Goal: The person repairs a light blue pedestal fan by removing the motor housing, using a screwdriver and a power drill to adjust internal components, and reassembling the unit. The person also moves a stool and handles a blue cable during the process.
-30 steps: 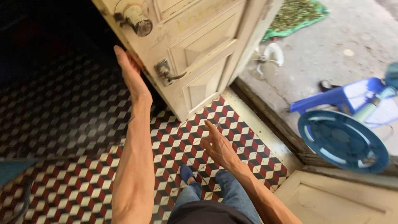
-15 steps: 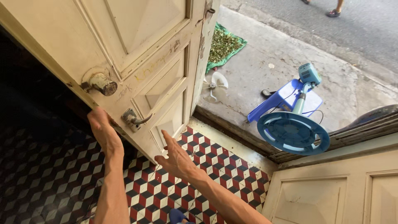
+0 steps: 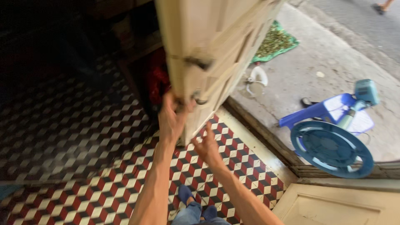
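Lighting: daylight from the street at my right; room at upper left dim. Motion blur over my left hand (image 3: 173, 114), door (image 3: 208, 54), tiled floor (image 3: 75, 137).

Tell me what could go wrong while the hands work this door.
The left hand grips the cream door at its edge near the lever handle; fingers could get pinched. The right hand hangs free beside the edge and might be struck. The blue fan lies near the threshold, a possible trip.
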